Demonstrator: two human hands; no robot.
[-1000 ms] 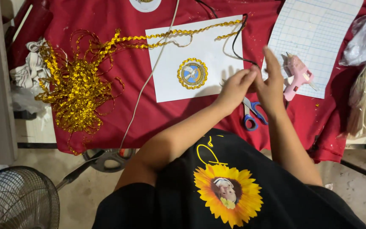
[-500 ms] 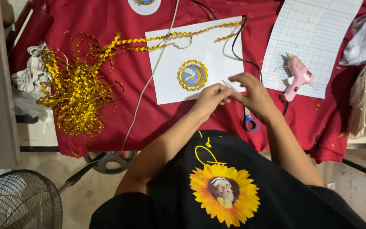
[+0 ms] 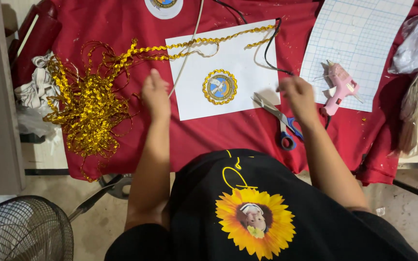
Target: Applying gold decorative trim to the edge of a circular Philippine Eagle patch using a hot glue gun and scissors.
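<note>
Head view, looking down over a red cloth. Left hand raised at 10 o'clock from the chest, forearm straight up the frame, fingers together and blurred; grip impossible to tell, nothing clearly held. Gold trim pile just beside it at 9 o'clock. Right hand at 2 o'clock, loosely curled, blurred, grip unclear, hovering over the blue-handled scissors. White sheet with round gold-edged badge between both hands. Pink glue gun at 3 o'clock of the right hand.
</note>
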